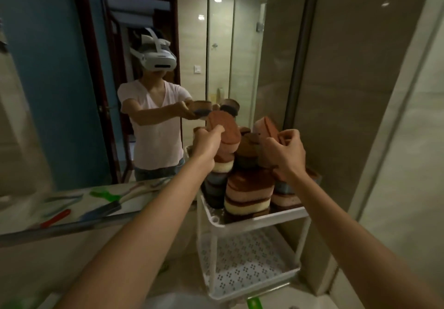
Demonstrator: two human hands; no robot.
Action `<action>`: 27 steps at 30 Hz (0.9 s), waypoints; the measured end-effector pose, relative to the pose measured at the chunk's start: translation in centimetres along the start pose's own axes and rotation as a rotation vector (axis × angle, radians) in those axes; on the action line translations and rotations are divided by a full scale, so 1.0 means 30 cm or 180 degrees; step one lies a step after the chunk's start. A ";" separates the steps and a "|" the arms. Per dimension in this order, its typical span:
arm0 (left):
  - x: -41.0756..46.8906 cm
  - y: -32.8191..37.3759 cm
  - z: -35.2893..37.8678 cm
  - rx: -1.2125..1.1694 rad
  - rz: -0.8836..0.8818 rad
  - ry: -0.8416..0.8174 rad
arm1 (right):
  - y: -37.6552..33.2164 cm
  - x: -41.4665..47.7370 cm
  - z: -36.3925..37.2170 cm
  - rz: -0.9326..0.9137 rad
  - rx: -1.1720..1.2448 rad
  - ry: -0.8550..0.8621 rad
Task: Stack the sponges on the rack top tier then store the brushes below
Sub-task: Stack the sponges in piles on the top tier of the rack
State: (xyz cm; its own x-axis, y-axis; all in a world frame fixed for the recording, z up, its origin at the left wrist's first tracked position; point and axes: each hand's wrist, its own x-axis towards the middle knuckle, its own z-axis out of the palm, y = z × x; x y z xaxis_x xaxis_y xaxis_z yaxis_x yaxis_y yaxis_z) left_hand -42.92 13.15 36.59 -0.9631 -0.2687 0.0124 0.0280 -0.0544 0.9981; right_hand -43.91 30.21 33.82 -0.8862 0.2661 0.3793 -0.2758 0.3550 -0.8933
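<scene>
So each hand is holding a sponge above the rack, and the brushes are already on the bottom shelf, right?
Not quite. In the head view the brushes lie left of the rack, by the mirror, not on the bottom shelf. The rest is right: the left hand and right hand each hold a sponge above the rack.

A large mirror (60, 92) stands left of and beyond the left hand (206, 143). A beige tiled wall (360, 92) rises right of the right hand (286, 155).
</scene>
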 end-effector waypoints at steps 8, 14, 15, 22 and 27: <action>0.125 0.007 0.124 -0.1437 -0.0567 -0.0345 | 0.065 0.198 0.030 0.0170 -0.0840 -0.0280; 0.155 -0.039 0.127 -0.1500 -0.0754 -0.0385 | 0.102 0.224 0.082 -0.0171 -0.1348 -0.0364; 0.158 -0.038 0.125 -0.1483 -0.0757 -0.0392 | 0.107 0.221 0.090 -0.0240 -0.1412 -0.0337; 0.169 -0.044 0.123 -0.1426 -0.0778 -0.0366 | 0.138 0.214 0.124 -0.0485 -0.1998 -0.0528; 0.168 -0.046 0.120 -0.1402 -0.0776 -0.0356 | 0.131 0.190 0.124 -0.0703 -0.2460 -0.0759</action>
State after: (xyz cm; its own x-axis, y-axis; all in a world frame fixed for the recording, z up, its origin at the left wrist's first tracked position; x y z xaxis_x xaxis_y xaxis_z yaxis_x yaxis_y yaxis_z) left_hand -48.77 15.33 35.50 -0.9778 -0.0945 -0.1871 -0.1141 -0.5089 0.8532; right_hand -51.43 29.80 31.56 -0.9207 -0.0474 0.3873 -0.1963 0.9141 -0.3548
